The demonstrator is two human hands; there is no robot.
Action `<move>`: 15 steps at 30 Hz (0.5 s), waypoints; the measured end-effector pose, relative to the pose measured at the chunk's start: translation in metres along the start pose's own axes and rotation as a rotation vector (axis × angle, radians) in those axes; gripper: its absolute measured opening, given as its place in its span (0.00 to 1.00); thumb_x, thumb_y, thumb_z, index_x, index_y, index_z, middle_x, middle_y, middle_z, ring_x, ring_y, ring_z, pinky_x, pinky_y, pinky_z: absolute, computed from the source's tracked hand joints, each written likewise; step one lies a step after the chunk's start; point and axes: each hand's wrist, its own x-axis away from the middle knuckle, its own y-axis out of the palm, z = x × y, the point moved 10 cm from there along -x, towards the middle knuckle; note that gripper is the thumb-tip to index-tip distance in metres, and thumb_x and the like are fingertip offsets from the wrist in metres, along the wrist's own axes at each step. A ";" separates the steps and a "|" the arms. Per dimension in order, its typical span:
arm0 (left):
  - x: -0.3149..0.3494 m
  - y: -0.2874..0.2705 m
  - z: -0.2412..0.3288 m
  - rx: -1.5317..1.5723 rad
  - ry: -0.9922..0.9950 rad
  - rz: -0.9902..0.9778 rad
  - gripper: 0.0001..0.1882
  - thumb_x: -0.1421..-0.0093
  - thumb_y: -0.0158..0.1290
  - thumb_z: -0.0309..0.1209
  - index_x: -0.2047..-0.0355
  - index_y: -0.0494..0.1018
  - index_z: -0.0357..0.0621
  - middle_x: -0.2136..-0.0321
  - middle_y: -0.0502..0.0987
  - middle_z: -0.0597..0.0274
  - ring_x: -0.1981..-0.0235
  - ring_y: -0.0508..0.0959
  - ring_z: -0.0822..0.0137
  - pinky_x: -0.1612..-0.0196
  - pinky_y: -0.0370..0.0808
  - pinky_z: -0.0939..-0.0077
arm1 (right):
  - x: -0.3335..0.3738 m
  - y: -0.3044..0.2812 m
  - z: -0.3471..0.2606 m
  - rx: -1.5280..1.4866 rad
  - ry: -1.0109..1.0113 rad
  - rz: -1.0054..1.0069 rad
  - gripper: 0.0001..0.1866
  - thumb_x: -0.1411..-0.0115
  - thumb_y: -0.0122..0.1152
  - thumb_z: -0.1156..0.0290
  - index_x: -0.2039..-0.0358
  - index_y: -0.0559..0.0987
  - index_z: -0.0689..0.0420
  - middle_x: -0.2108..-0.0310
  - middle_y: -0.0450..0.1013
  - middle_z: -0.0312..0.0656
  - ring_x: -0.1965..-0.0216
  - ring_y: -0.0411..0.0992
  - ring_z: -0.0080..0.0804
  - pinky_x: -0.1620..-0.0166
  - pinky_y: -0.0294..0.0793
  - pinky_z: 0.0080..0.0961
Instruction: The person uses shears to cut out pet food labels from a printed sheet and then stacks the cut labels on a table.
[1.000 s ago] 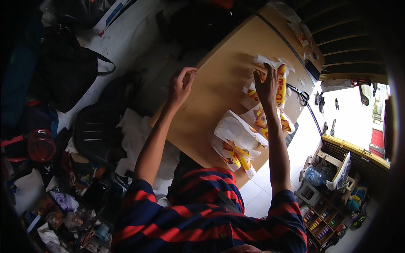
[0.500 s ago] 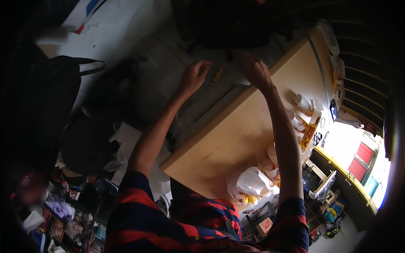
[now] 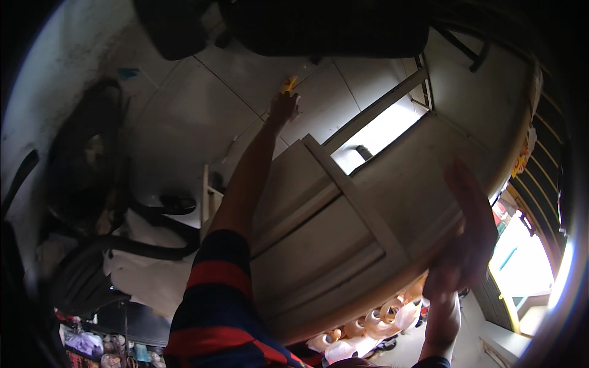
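Observation:
Low over the tiled floor [image 3: 233, 101], my left hand [image 3: 284, 107] reaches out with its fingers curled. A small yellow wrapper or packet [image 3: 288, 84] shows at its fingertips, and the fingers look closed on it. Poor light hides the exact grip. My right hand [image 3: 469, 236] is at the rounded edge of the wooden table [image 3: 362, 300], fingers stretched out and nothing seen in them. It is dark and somewhat blurred, so I cannot tell whether it touches the edge.
Below the tabletop is a pale panelled side [image 3: 325, 245] with a gap. White cups or rolls [image 3: 371, 322] crowd the table's far side. A black chair [image 3: 325, 27] stands ahead; dark bags and a pale cloth [image 3: 147, 264] lie to the left.
My view has dropped beside the table. My left hand has reached down to the yellow wrapper on the floor. My right hand has drawn back to the table edge.

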 end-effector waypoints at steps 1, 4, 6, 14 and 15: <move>-0.022 0.028 0.022 -0.013 0.012 -0.050 0.20 0.40 0.48 0.41 0.46 0.66 0.58 0.48 0.68 0.55 0.48 0.70 0.54 0.51 0.71 0.53 | 0.002 -0.011 -0.002 0.013 0.033 -0.002 0.24 0.43 0.58 0.55 0.56 0.74 0.63 0.60 0.73 0.49 0.60 0.71 0.47 0.59 0.69 0.41; -0.044 0.067 0.004 -0.074 -0.069 -0.162 0.21 0.39 0.47 0.41 0.45 0.65 0.61 0.45 0.63 0.55 0.45 0.66 0.53 0.49 0.69 0.48 | 0.017 -0.028 0.005 -0.035 0.080 0.056 0.22 0.43 0.58 0.53 0.60 0.75 0.60 0.64 0.72 0.47 0.66 0.71 0.45 0.66 0.69 0.40; -0.057 0.083 -0.026 -0.089 -0.144 -0.182 0.23 0.40 0.47 0.42 0.43 0.64 0.63 0.44 0.62 0.55 0.44 0.65 0.52 0.48 0.68 0.48 | 0.024 -0.040 0.003 -0.084 0.054 0.119 0.21 0.43 0.58 0.51 0.62 0.76 0.57 0.67 0.72 0.46 0.70 0.71 0.43 0.71 0.69 0.40; -0.033 0.138 -0.067 -0.337 -0.009 -0.330 0.21 0.40 0.46 0.43 0.46 0.69 0.63 0.39 0.58 0.61 0.40 0.62 0.58 0.51 0.69 0.42 | 0.029 -0.067 0.001 -0.014 0.270 0.229 0.27 0.38 0.45 0.46 0.64 0.73 0.62 0.71 0.72 0.50 0.66 0.73 0.43 0.62 0.72 0.35; -0.027 0.140 -0.077 -0.355 -0.015 -0.334 0.21 0.40 0.46 0.42 0.45 0.69 0.62 0.37 0.55 0.62 0.40 0.62 0.58 0.51 0.69 0.42 | 0.032 -0.081 -0.001 -0.060 -0.009 0.357 0.17 0.39 0.51 0.55 0.66 0.75 0.57 0.72 0.72 0.48 0.73 0.71 0.39 0.70 0.69 0.34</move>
